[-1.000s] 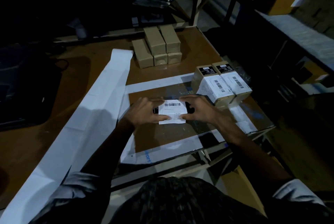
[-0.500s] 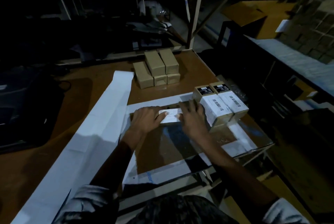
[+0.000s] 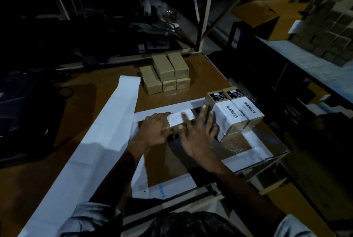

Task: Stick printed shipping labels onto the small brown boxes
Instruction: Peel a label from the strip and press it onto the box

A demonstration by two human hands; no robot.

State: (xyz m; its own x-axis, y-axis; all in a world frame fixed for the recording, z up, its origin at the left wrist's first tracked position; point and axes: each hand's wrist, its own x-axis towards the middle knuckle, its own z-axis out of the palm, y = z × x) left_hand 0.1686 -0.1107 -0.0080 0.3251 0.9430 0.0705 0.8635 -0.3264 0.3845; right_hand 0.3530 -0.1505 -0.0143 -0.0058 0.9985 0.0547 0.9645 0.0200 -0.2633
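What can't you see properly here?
- Box under the hands, head view: mostly covered by the left hand and right hand.
- Label text: too small and blurred.
- Back shelves: too dark.

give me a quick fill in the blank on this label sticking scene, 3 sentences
1. The right hand smooths a white ____ onto the box under the hands.
2. The finished boxes beside it, each with a barcode label, number ____.
3. The plain boxes at the far side of the table are ____ in colour.

Missing words: label; two; brown
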